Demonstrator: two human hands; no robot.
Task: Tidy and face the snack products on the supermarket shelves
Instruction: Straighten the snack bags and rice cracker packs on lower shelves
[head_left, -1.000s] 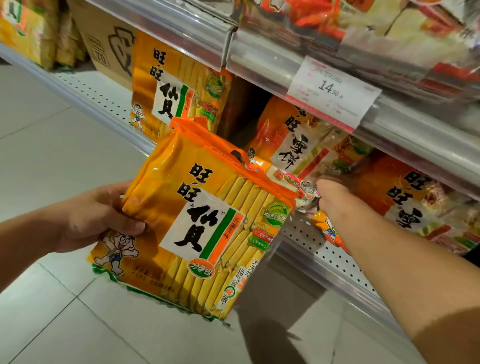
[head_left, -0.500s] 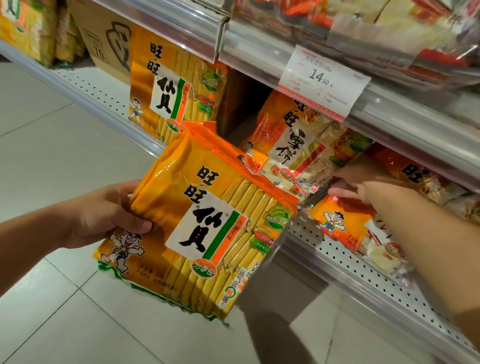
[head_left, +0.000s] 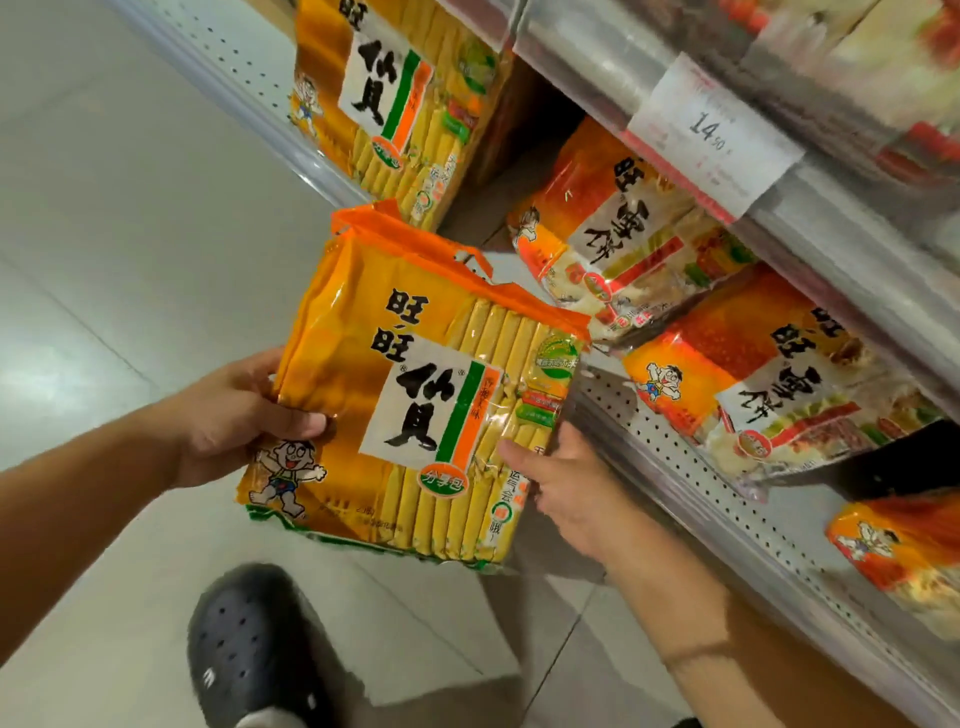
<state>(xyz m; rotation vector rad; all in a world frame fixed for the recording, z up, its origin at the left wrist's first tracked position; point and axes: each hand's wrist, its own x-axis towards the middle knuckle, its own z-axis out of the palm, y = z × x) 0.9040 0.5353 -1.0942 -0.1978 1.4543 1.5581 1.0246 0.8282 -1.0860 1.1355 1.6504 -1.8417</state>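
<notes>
I found the lower shelf (head_left: 691, 467), a perforated metal deck, carrying the stock. At its far left a yellow pack (head_left: 395, 98) of the same line stood upright, label outward. Two orange-red packs, one behind (head_left: 613, 228) and one nearer (head_left: 769, 384), lay leaning back and skewed rather than squared to the shelf edge. Between the upright yellow pack and the first orange-red one I noted a dark gap, which I judged the likely slot. A price tag (head_left: 711, 135) hung on the rail above.

The held yellow pack (head_left: 415, 405) was off the shelf, out over the floor in front of the deck, front face toward me and tilted. My left hand (head_left: 234, 415) gripped its left edge, thumb curled over the front, remaining fingers hidden behind. My right hand (head_left: 566, 488) supported the lower right corner, thumb on the face; its other fingers were out of sight, so I cannot tell how far they wrapped.

In my judgement, good execution required turning the pack upright, keeping both edges supported so the contents did not flex, setting its base down beside the matching pack and drawing it flush with the front lip. A dark shoe (head_left: 249, 654) stood below.
</notes>
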